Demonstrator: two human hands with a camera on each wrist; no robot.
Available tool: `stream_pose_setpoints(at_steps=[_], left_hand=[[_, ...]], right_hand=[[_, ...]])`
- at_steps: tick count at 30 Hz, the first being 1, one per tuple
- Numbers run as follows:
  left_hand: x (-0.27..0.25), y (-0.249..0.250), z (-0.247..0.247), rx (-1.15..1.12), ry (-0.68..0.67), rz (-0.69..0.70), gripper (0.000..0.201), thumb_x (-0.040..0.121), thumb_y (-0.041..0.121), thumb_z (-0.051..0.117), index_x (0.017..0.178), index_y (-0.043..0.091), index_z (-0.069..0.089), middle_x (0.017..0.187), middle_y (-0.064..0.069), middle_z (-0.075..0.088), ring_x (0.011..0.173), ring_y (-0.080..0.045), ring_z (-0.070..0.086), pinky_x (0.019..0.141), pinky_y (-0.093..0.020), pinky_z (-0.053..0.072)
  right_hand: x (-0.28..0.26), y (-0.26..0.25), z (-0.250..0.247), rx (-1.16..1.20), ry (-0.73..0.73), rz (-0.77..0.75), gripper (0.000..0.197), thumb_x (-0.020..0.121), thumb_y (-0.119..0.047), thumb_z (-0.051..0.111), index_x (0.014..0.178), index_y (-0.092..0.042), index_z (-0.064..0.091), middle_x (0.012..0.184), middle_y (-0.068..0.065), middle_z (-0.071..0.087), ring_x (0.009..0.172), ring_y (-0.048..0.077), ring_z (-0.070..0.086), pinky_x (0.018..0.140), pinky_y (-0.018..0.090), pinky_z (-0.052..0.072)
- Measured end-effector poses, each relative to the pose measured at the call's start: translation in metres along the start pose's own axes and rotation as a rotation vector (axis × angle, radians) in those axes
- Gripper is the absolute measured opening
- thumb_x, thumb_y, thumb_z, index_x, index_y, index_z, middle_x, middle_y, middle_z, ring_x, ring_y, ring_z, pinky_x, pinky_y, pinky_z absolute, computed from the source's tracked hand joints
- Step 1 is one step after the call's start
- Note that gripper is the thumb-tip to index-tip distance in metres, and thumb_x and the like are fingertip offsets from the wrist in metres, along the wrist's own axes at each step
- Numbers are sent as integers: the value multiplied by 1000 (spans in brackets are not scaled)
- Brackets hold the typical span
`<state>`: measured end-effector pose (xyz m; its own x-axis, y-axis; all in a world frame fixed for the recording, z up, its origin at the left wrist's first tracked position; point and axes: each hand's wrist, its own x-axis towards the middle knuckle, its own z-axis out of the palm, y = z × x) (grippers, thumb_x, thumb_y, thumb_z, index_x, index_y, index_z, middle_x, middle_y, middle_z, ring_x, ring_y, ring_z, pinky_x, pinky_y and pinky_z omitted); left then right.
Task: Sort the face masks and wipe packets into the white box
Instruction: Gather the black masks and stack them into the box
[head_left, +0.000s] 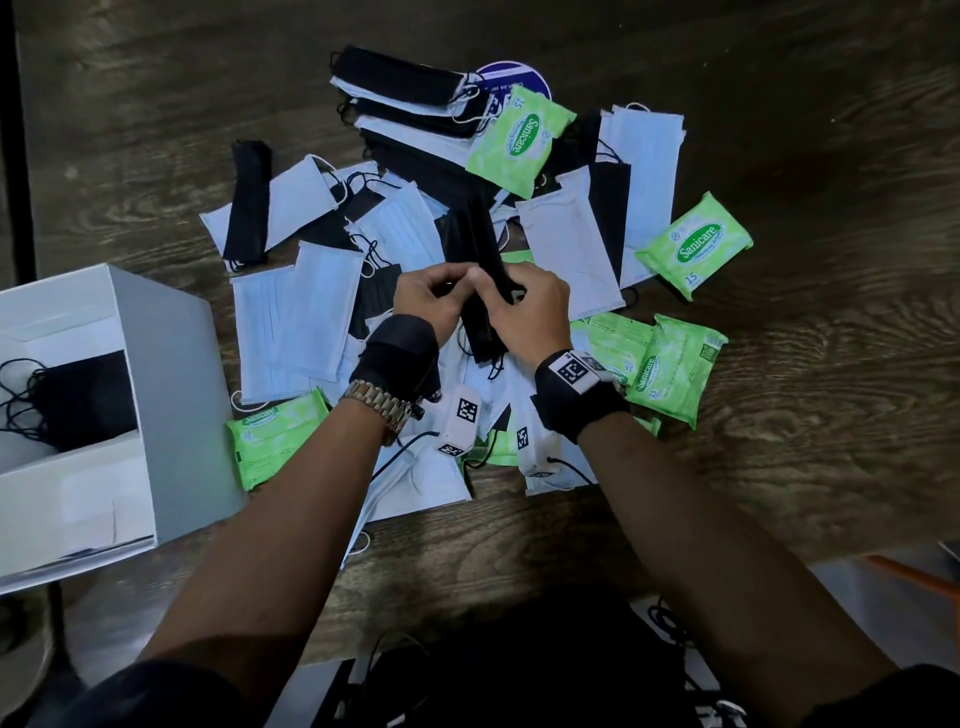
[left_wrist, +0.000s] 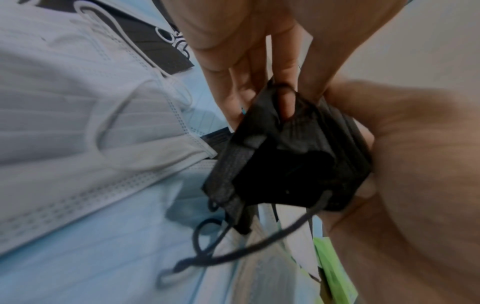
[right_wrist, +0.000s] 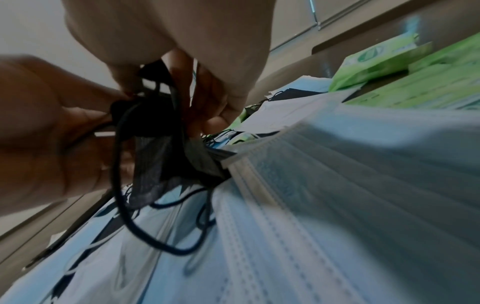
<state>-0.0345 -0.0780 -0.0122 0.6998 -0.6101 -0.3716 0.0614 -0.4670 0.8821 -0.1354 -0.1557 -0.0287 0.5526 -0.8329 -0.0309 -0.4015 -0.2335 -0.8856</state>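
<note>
Over the middle of the heap on the dark wooden surface, the left hand and right hand both grip a folded black pleated face mask, seemingly gathering it compactly for the white cardboard box at the near left.

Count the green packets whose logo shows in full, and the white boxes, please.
Green packets, logo in full view: 4
White box: 1
Total: 5
More green corners peek out from under the masks; those cannot be counted.
</note>
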Motion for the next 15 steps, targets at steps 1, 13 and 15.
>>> stream_pose_setpoints(at_steps=[1,13,15], left_hand=[[-1,-1,1,32,-1,29,18,90,19,66,105,12,74,95,-3,73,80,-3,66,78,-16,54],[7,-8,3,72,119,-40,8,86,15,67,81,18,72,76,5,68,70,-10,59,65,-17,50],[9,-11,-1,39,162,-71,7,87,16,67,83,18,72,81,4,69,74,-8,62,67,-13,49]], right_hand=[[1,-1,-1,14,-6,31,26,86,-43,71,75,-20,74,64,-5,65,60,8,59,59,24,48],[8,7,-10,21,13,146,44,94,-23,59,58,-6,43,50,-2,35,53,16,32,54,29,28],[11,9,-17,15,112,167,38,94,-22,59,61,-4,53,54,3,44,55,18,38,55,32,34]])
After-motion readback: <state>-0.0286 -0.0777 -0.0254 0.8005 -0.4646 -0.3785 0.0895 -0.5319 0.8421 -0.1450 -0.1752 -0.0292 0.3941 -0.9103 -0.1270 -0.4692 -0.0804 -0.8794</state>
